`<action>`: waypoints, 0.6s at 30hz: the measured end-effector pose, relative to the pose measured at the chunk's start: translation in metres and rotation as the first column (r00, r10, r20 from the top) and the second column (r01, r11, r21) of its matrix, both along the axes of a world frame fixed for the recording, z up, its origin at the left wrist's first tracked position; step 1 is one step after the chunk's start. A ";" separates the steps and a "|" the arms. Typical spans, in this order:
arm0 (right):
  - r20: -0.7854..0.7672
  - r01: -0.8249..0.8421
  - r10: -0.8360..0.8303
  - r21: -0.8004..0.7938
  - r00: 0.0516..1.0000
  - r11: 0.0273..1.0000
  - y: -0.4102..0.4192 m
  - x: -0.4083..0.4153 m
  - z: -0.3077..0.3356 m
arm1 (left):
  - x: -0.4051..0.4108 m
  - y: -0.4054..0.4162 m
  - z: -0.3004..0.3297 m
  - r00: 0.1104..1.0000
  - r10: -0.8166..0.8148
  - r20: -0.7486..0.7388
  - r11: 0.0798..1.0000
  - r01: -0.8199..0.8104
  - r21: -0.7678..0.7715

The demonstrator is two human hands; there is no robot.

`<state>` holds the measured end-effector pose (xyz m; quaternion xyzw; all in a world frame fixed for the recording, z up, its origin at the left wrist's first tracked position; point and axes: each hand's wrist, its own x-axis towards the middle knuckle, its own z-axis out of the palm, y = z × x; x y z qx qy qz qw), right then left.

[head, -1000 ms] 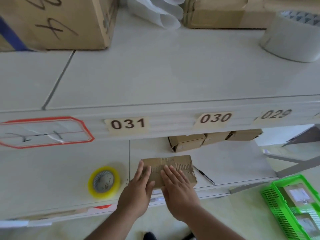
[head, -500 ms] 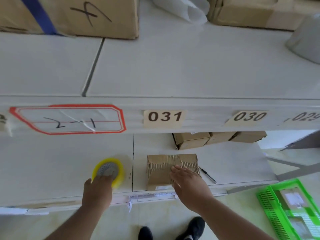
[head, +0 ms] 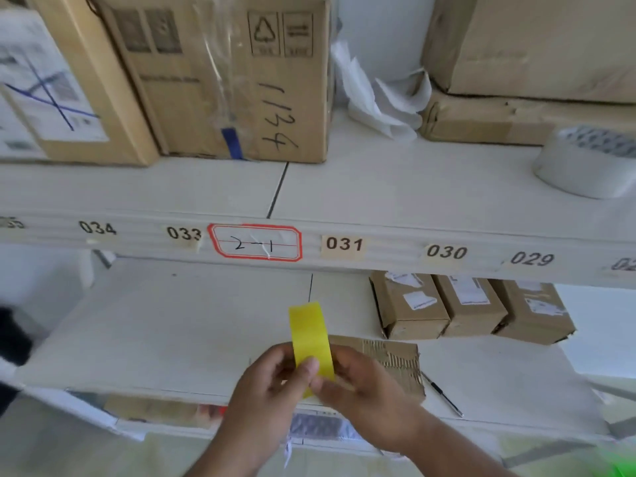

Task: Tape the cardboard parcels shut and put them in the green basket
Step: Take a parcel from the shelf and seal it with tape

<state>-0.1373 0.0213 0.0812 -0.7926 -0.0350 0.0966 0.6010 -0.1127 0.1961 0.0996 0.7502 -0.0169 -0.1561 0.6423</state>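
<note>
A yellow tape roll point(head: 309, 335) stands on edge in front of me, held up between both hands. My left hand point(head: 272, 383) grips its lower left side with the thumb across the face. My right hand point(head: 361, 390) holds its right side. Behind the hands a flat cardboard parcel point(head: 392, 363) with a torn corrugated edge lies on the lower shelf point(head: 179, 325). Only a green blur of the basket point(head: 623, 468) shows at the bottom right corner.
Three small labelled boxes point(head: 471, 308) stand at the back of the lower shelf. A pen point(head: 442, 394) lies right of the parcel. The upper shelf carries large cartons point(head: 241, 80), crumpled white paper point(head: 375, 98) and a clear tape roll point(head: 585, 163).
My left hand picked the yellow tape roll off the shelf and brought it to the middle. My right hand left the parcel and joined it on the roll. The view tilted up and left.
</note>
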 end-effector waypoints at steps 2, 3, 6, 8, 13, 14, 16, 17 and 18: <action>0.089 0.038 -0.030 -0.088 0.996 0.995 -0.012 -0.009 0.008 | -0.010 -0.012 0.009 0.998 0.016 0.068 0.999 -0.019 0.041; 0.124 0.045 -0.032 -0.105 0.992 0.993 -0.019 -0.014 0.009 | -0.013 -0.015 0.011 0.993 0.031 0.118 0.995 -0.041 0.087; 0.218 0.087 -0.050 -0.164 0.975 0.983 -0.036 -0.029 0.004 | -0.015 -0.016 0.011 0.861 -0.207 0.464 0.891 -0.030 0.454; 0.233 0.094 -0.053 -0.168 0.971 0.981 -0.044 -0.039 -0.001 | -0.017 -0.022 0.017 0.774 -0.418 0.475 0.771 0.026 0.636; 0.186 0.068 -0.045 -0.117 0.981 0.991 -0.060 -0.059 -0.012 | -0.030 -0.047 0.018 0.712 -0.479 0.513 0.689 -0.057 0.723; 0.170 0.069 -0.050 -0.108 0.984 0.992 -0.063 -0.063 -0.014 | -0.030 -0.051 0.017 0.713 -0.466 0.523 0.699 -0.065 0.712; 0.147 0.072 -0.055 -0.110 0.988 0.991 -0.069 -0.070 -0.014 | -0.029 -0.058 0.019 0.762 -0.427 0.487 0.730 -0.027 0.682; 0.139 0.069 -0.052 -0.126 0.989 0.990 -0.072 -0.073 -0.014 | -0.028 -0.062 0.021 0.788 -0.410 0.460 0.744 -0.003 0.668; 0.135 0.065 -0.045 -0.145 0.990 0.987 -0.076 -0.075 -0.012 | -0.027 -0.065 0.022 0.802 -0.403 0.440 0.749 0.014 0.662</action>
